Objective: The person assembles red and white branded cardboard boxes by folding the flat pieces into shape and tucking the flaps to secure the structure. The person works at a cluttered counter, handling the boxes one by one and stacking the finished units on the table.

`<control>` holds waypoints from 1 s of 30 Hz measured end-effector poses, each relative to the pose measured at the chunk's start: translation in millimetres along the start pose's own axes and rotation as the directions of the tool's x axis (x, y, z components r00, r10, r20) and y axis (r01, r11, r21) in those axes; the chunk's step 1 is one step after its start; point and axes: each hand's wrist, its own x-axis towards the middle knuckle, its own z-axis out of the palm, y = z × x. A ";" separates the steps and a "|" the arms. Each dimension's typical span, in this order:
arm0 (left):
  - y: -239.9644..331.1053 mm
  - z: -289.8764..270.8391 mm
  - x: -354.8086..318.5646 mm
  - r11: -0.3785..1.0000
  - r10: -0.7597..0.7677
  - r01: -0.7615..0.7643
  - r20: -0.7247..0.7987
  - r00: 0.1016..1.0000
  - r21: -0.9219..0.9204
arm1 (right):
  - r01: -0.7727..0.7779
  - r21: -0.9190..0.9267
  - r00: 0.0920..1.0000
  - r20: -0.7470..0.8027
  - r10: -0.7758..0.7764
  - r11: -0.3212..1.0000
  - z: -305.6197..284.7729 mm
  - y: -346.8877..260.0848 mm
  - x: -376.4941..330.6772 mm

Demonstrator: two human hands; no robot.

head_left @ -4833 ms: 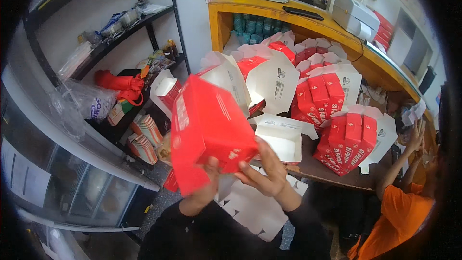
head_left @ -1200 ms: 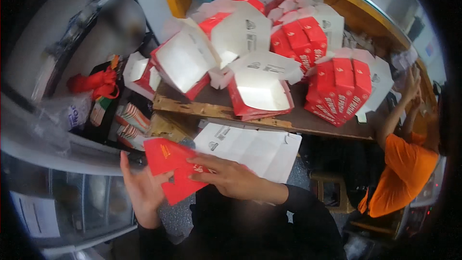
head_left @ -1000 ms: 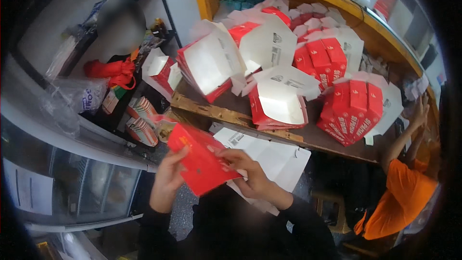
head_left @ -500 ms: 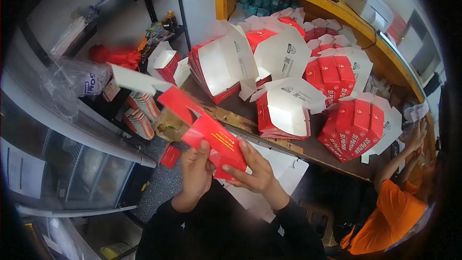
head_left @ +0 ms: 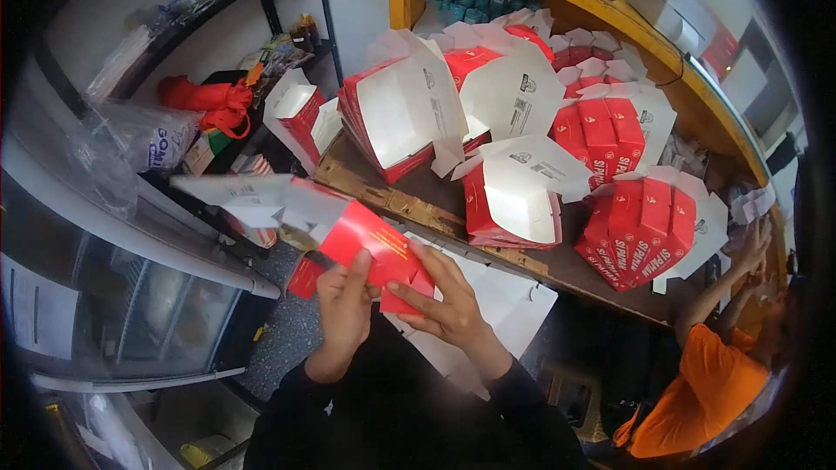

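Box (head_left: 355, 231), partly folded, hangs in midair near the bench (head_left: 427, 211), left hand (head_left: 347, 306) and right hand (head_left: 455, 306) both gripping its red end; it looks light, fairly stiff (though easily creased), best held by the folds.

A cool light seems to fall from overhead, bleaching the white insides of the open boxes (head_left: 520, 198) mid-frame, while I see near-black under the counter (head_left: 396, 200) at lower right. The red carton (head_left: 370, 244) in the fingers (head_left: 446, 274) catches a sheen, its pale flap (head_left: 244, 196) smeared. Leftward, the glass-fronted cabinet (head_left: 157, 305) bows toward the blacked-out rim.
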 end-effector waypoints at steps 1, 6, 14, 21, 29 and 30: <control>-0.4 6.4 -2.3 1.000 0.007 -0.007 -0.020 1.000 -0.023 | 0.004 -0.041 0.999 -0.051 -0.006 0.999 0.1 -1.7 0.4; -1.8 23.4 -15.6 0.985 -0.006 0.001 -0.031 1.000 -0.174 | 0.066 -0.207 0.996 -0.044 -0.077 0.976 -1.2 0.9 0.3; -7.3 -0.2 -17.3 0.904 0.255 -0.245 0.019 0.967 0.349 | -0.331 0.287 0.940 0.017 0.341 0.899 24.6 -6.3 -8.4; 21.5 -75.7 -41.2 0.379 0.159 -0.124 0.068 0.985 0.917 | -0.284 0.307 0.957 0.145 0.250 0.908 32.8 30.9 5.3; -6.0 -88.3 -52.5 0.348 -0.023 0.087 -0.085 0.996 0.934 | -0.404 0.319 0.869 0.427 0.251 0.857 78.3 30.2 1.4; -8.4 -88.3 -51.9 0.340 -0.019 0.125 -0.126 0.992 0.932 | -0.407 0.293 0.875 0.399 0.276 0.865 83.1 25.9 0.2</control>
